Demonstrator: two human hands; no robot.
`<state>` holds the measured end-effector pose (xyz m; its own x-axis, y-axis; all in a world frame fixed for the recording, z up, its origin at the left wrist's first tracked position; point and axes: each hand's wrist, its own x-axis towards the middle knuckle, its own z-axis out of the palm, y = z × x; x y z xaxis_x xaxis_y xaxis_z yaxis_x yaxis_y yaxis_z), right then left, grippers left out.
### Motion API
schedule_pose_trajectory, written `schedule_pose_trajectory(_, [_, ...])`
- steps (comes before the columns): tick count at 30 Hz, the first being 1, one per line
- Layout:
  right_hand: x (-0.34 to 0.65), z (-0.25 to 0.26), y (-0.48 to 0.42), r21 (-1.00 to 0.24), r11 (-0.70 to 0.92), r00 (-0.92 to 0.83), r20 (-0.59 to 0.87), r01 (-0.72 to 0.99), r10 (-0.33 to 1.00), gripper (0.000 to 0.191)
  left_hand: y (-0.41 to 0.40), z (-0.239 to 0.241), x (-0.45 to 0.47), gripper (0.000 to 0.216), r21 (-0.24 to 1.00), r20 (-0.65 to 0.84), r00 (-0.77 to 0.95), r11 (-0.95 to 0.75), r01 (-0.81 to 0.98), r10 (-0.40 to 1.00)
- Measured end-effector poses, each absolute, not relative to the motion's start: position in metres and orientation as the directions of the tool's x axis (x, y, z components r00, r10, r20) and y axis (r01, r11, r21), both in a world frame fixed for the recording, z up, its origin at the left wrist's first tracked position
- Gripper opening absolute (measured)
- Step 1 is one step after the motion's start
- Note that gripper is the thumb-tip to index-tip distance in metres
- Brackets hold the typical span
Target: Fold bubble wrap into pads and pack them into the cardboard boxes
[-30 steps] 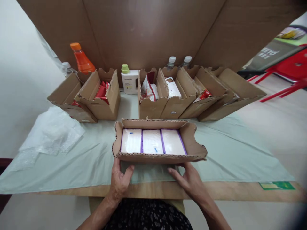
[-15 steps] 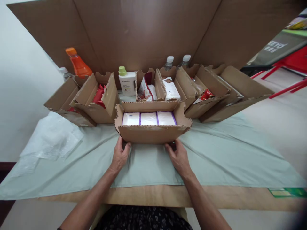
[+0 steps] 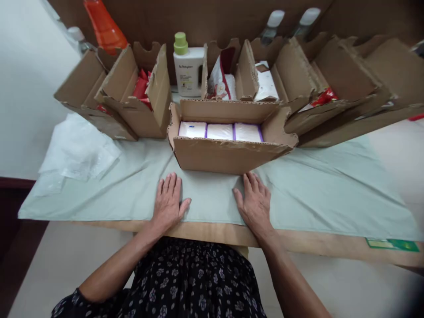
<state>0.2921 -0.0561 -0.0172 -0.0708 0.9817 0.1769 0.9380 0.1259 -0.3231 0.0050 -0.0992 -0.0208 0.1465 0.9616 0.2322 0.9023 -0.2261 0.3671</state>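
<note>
Pale green cloth (image 3: pixel 314 194) covers the tabletop (image 3: pixel 212 234).
Both hands, left hand (image 3: pixel 169 203) and right hand (image 3: pixel 255 204), lie flat, grip open, holding nothing, just below the cardboard box (image 3: pixel 228 154) at frame center with 3 white packs (image 3: pixel 220 131).

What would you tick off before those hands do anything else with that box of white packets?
1. Left hand free: ok, flat on the green cloth, holding nothing.
2. Right hand free: ok, flat on the cloth too.
3. Cardboard box resting on the table: ok, just beyond the fingertips.
4. White packets seated: ok, three side by side inside.
5. Room behind the box: not ok, a row of cartons crowds it.
6. Packets sealed: cannot tell.
</note>
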Motion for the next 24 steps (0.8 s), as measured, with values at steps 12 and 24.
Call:
schedule_pose_trajectory(12, [0.29,-0.022,-0.116,-0.238,0.577,-0.431,0.461,0.782,0.775,0.032,-0.171,0.011,-0.04,0.039,0.529,0.14,0.358,-0.375,0.761,0.923])
schedule_pose_trajectory(24, [0.291,-0.028,-0.111,-0.333,0.603,-0.376,0.541,0.725,0.752,0.019,-0.028,0.053,-0.237,0.068,0.394,0.454,-0.598,0.453,0.8,0.66])
